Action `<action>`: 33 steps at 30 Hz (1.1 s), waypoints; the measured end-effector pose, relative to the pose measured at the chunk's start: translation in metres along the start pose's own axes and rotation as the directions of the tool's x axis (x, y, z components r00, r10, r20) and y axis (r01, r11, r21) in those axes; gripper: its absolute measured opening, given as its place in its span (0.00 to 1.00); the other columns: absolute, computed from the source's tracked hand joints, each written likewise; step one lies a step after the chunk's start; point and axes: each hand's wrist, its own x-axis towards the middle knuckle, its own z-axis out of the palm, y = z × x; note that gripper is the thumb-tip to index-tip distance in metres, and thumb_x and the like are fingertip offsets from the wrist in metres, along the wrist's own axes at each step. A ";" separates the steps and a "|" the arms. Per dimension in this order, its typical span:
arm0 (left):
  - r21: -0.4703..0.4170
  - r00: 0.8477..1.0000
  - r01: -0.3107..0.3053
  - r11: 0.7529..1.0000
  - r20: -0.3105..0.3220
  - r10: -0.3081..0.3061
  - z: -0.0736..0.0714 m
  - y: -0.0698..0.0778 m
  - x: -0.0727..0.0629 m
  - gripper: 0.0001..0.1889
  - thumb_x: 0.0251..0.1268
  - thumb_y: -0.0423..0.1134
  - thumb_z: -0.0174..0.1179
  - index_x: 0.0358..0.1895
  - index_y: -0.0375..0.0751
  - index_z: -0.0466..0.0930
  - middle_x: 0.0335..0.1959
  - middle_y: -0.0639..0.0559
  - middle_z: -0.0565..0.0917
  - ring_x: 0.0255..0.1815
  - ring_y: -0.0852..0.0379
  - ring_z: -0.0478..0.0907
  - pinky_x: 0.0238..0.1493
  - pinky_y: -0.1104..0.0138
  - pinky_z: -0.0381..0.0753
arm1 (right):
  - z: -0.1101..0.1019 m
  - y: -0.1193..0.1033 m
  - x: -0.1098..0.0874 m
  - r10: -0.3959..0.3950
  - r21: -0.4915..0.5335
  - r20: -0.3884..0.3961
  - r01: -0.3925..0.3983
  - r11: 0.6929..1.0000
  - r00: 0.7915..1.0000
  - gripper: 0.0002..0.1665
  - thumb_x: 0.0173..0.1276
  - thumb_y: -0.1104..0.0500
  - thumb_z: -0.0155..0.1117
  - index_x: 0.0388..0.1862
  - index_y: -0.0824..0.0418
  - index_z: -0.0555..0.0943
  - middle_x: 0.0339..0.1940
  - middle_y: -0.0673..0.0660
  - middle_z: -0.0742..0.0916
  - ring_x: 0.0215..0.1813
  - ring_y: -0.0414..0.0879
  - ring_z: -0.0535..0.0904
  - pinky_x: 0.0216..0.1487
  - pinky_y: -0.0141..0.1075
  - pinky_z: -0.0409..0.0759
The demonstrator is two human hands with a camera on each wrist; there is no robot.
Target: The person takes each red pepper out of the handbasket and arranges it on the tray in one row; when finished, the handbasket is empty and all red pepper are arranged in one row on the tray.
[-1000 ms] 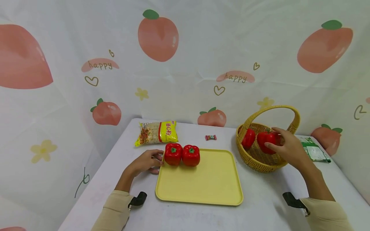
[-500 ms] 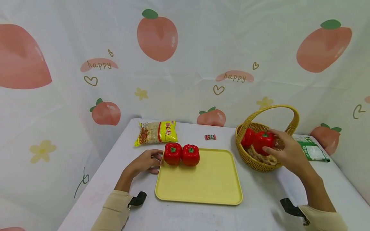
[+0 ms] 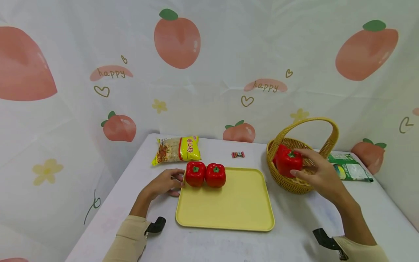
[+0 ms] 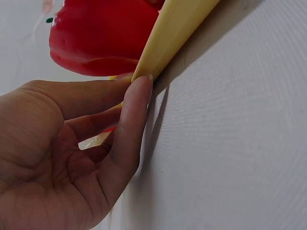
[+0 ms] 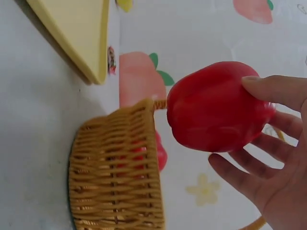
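In the head view my right hand (image 3: 319, 174) holds a red bell pepper (image 3: 288, 163) by its sides. The right wrist view shows this bell pepper (image 5: 216, 108) raised above the rim of the wicker basket (image 5: 115, 172), thumb on one side and fingers on the other. Another bell pepper (image 5: 161, 152) lies inside the basket, mostly hidden. My left hand (image 3: 165, 183) is at the left edge of a yellow tray (image 3: 229, 207), its fingertips pinching the rim (image 4: 158, 45). Two red bell peppers (image 3: 195, 174) stand side by side in the tray's far left corner.
Behind the tray lies a yellow pasta bag (image 3: 176, 150). A small wrapped candy (image 3: 238, 154) is to its right. A green and white packet (image 3: 350, 167) lies right of the basket, whose tall handle (image 3: 302, 120) arches over it. A printed cloth (image 3: 196, 102) hangs behind the table.
My right hand has lifted the bell pepper in the basket and brought it left toward the basket's near left rim. The left hand has stayed at the tray's edge.
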 end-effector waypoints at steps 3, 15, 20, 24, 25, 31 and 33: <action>0.005 1.000 0.003 1.000 -0.001 -0.003 0.000 0.000 0.000 0.31 0.68 0.29 0.63 0.75 0.31 0.71 0.51 0.41 0.80 0.46 0.51 0.82 0.41 0.61 0.93 | 0.005 -0.003 0.000 -0.021 0.006 -0.002 0.021 1.000 1.000 0.41 0.66 0.61 0.78 0.77 0.54 0.74 0.71 0.62 0.79 0.60 0.23 0.71 0.49 0.15 0.80; 0.002 1.000 -0.026 1.000 0.011 0.026 0.001 0.000 -0.001 0.32 0.69 0.30 0.63 0.76 0.30 0.70 0.53 0.40 0.80 0.47 0.52 0.82 0.41 0.60 0.93 | 0.038 -0.016 0.006 -0.039 0.049 0.062 0.036 0.998 0.997 0.40 0.64 0.62 0.79 0.75 0.57 0.76 0.69 0.62 0.80 0.66 0.57 0.78 0.52 0.26 0.85; 0.002 1.000 -0.030 1.000 0.011 0.030 0.001 -0.001 -0.002 0.32 0.69 0.30 0.63 0.76 0.29 0.69 0.53 0.40 0.80 0.47 0.52 0.82 0.41 0.60 0.93 | 0.052 -0.017 0.011 -0.043 0.100 0.111 0.032 0.994 0.993 0.41 0.64 0.63 0.80 0.75 0.58 0.75 0.71 0.62 0.79 0.66 0.62 0.78 0.53 0.38 0.90; 0.003 1.000 -0.023 1.000 0.007 0.023 0.001 -0.001 -0.001 0.32 0.69 0.30 0.63 0.75 0.30 0.70 0.53 0.40 0.80 0.46 0.53 0.82 0.40 0.60 0.93 | 0.062 -0.019 0.015 -0.059 0.130 0.137 0.042 0.991 0.989 0.41 0.64 0.63 0.79 0.75 0.62 0.74 0.72 0.65 0.79 0.65 0.65 0.81 0.54 0.50 0.90; 0.003 1.000 -0.021 1.000 0.008 0.021 0.001 -0.001 0.000 0.31 0.69 0.30 0.63 0.75 0.30 0.70 0.53 0.40 0.80 0.46 0.52 0.82 0.41 0.60 0.93 | 0.065 -0.019 0.016 -0.060 0.135 0.143 0.040 0.990 0.988 0.41 0.64 0.64 0.79 0.75 0.64 0.74 0.72 0.66 0.79 0.65 0.66 0.81 0.54 0.52 0.90; 0.000 1.000 -0.024 1.000 0.015 0.024 0.001 0.000 -0.002 0.32 0.69 0.30 0.63 0.76 0.30 0.70 0.53 0.40 0.80 0.46 0.52 0.82 0.41 0.60 0.93 | 0.080 -0.020 0.020 -0.050 0.180 0.172 0.019 0.983 0.984 0.40 0.65 0.63 0.78 0.75 0.65 0.75 0.72 0.66 0.78 0.63 0.66 0.83 0.56 0.57 0.88; 0.002 1.000 -0.023 1.000 0.014 0.023 0.001 0.001 -0.002 0.32 0.69 0.30 0.63 0.76 0.30 0.69 0.54 0.40 0.80 0.46 0.52 0.82 0.41 0.60 0.93 | 0.085 -0.020 0.021 -0.059 0.201 0.175 0.023 0.979 0.983 0.40 0.65 0.63 0.78 0.75 0.64 0.75 0.71 0.65 0.79 0.62 0.66 0.85 0.56 0.57 0.88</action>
